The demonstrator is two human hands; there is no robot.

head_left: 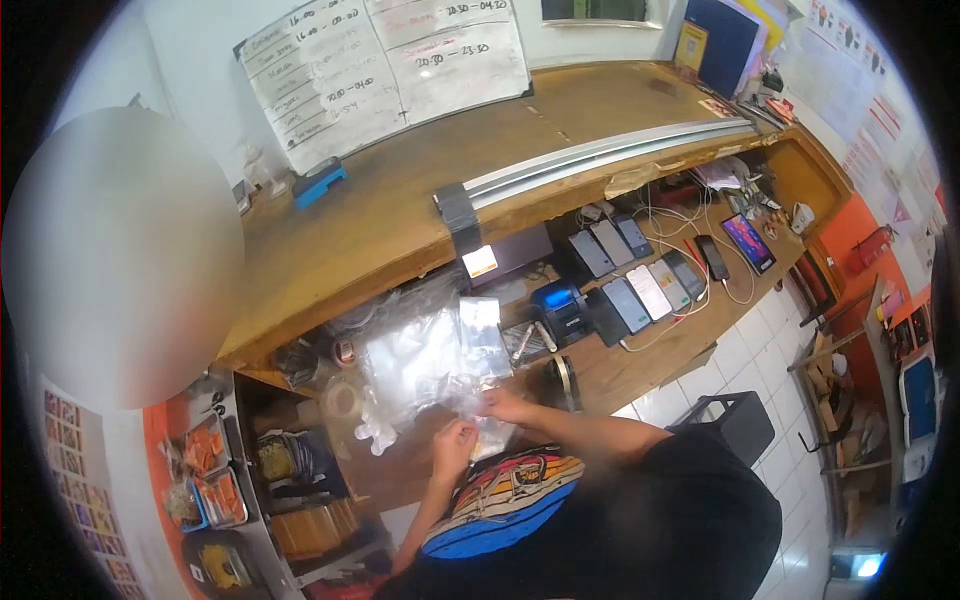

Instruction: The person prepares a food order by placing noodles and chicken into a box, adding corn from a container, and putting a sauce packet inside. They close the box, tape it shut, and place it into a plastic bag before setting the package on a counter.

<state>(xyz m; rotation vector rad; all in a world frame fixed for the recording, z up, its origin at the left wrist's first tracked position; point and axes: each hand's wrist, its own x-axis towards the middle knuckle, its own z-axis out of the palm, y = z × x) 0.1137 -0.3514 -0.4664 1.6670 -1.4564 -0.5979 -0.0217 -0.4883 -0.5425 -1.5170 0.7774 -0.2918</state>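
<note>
Both hands are close together at the near edge of the wooden desk, just above my lap. My left hand (pixel 455 442) has its fingers pinched at a clear plastic bag (pixel 490 436). To its right, my right hand (pixel 505 405) pinches the upper part of the same crinkled plastic. What the bag holds is too blurred to tell. Beyond my hands lies a pile of clear plastic sheets (pixel 410 355), with a flat clear packet (pixel 482 325) on its right side. A roll of tape (pixel 343 401) is at the pile's left.
Several phones (pixel 625 303) with cables lie on the right of the desk, beside a blue-black device (pixel 560 305). A raised wooden counter (pixel 400 190) runs behind. Orange packets (pixel 204 447) fill trays at left. A dark bin (pixel 735 420) stands on the tiles. A blurred person is at upper left.
</note>
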